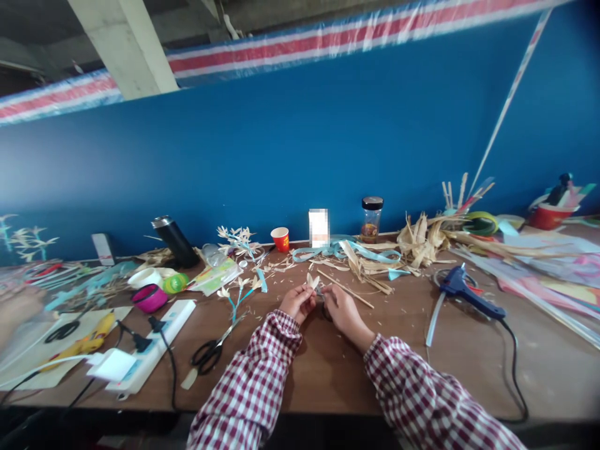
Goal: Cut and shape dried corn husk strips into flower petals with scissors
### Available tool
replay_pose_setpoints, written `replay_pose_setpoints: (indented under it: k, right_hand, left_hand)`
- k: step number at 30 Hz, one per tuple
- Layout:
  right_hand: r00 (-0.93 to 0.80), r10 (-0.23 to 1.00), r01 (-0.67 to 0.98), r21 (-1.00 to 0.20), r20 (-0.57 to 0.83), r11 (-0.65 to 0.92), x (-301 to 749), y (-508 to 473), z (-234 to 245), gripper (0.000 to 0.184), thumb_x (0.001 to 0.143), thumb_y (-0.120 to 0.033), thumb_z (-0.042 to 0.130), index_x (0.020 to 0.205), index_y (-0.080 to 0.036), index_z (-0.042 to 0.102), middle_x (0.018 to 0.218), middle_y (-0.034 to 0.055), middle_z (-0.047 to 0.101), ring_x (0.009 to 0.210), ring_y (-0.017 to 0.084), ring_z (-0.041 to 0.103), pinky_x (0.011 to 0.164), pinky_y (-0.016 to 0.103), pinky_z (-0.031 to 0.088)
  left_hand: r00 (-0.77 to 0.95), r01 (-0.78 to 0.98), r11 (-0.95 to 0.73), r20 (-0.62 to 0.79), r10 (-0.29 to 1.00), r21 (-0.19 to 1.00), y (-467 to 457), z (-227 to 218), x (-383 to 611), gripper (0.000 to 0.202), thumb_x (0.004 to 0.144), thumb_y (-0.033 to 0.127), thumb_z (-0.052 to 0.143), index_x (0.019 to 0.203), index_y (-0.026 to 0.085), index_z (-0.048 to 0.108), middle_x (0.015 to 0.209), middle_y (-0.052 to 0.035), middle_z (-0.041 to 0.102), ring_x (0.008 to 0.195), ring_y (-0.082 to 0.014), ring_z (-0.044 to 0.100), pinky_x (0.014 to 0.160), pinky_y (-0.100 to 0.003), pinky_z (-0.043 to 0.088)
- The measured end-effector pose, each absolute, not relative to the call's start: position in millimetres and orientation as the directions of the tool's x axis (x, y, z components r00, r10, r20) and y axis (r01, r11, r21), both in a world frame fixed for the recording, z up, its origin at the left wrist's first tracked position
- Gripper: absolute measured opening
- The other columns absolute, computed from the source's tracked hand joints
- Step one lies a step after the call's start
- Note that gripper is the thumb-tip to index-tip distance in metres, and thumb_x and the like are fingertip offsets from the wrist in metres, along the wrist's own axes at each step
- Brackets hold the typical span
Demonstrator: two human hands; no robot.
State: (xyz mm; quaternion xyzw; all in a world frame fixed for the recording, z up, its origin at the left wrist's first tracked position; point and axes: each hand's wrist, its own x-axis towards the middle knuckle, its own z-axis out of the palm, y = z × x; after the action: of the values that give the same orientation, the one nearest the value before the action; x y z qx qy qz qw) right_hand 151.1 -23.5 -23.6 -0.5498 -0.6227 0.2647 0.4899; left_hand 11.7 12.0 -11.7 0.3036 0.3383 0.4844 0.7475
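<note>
Near the middle of the table's front half, my left hand [299, 304] is closed, pinching a small pale husk flower [312, 281] with its petals upward. Close beside it, my right hand [344, 310] is closed around what looks like small scissors [327, 312]; a dark handle shows under the fingers and a greyish tip points at the flower's base. The fingers hide most of that tool. Left of my hands lies a branch of finished husk flowers [239, 294] on blue-wrapped stems. Larger black-handled scissors [210, 355] rest below it.
A blue glue gun [471, 294] with its cable lies on the right. Dried husks [424, 240] and blue ribbon [375, 251] are heaped behind. A power strip [157, 347], black bottle [174, 240], red paper cup [280, 239] and glass jar [372, 220] stand around. Another person's blurred hand [21, 315] is far left.
</note>
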Motion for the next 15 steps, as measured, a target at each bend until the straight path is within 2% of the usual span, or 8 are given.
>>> replay_pose_setpoints:
  k: [15]
  right_hand:
    - [0.079,0.941,0.420,-0.867,0.329,0.268,152.2,-25.9,-20.7,0.022,0.081,-0.029,0.042,0.087,-0.017,0.059,0.067,0.0040,0.063,0.060,0.019,0.058,0.058,0.028,0.042]
  left_hand:
    - [0.264,-0.531,0.321,-0.207,0.942,0.784,13.0,-14.1,14.3,0.012,0.071,0.009,0.069,0.064,0.010,0.059,0.061,-0.0006,0.061,0.046,-0.0052,0.055,0.047,-0.015,0.048]
